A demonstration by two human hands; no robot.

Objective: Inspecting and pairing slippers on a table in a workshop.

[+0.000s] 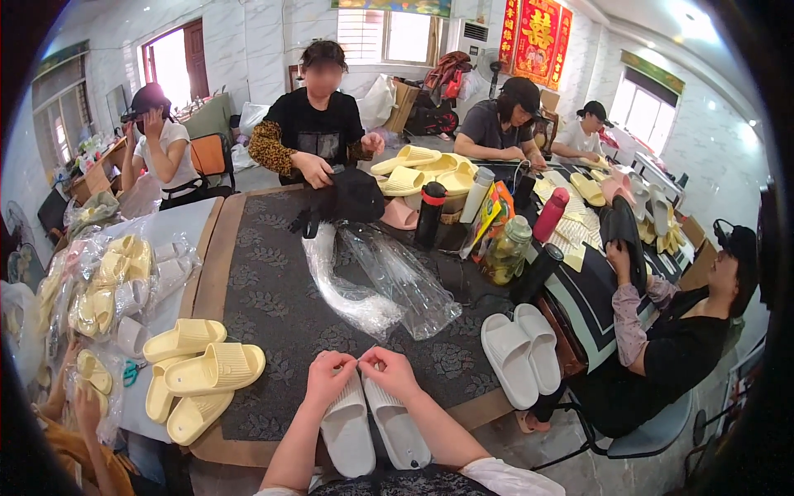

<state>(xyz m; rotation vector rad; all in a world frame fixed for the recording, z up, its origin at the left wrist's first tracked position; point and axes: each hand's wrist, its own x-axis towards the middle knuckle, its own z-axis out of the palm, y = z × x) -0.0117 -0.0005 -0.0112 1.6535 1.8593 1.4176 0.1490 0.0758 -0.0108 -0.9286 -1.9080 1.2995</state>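
Note:
Two light grey slippers, the left slipper (347, 434) and the right slipper (400, 430), lie side by side at the table's near edge, heels toward me. My left hand (331, 379) is over the front of the left one, its fingertips pinched together. Over the other slipper, my right hand (390, 374) makes a matching pinch, and the two sets of fingertips nearly meet. Whatever they hold is too small or hidden to make out. Just beyond lie clear plastic bags (405, 281) on the dark patterned tabletop (273, 273).
Stacked yellow slippers (217, 368) sit at my left, another grey pair (519, 355) at my right. Bottles, including a glass jar (506, 252), stand at the right back. Bagged slippers (116, 281) cover the side table. Several people work around; one across handles a black cap (351, 194).

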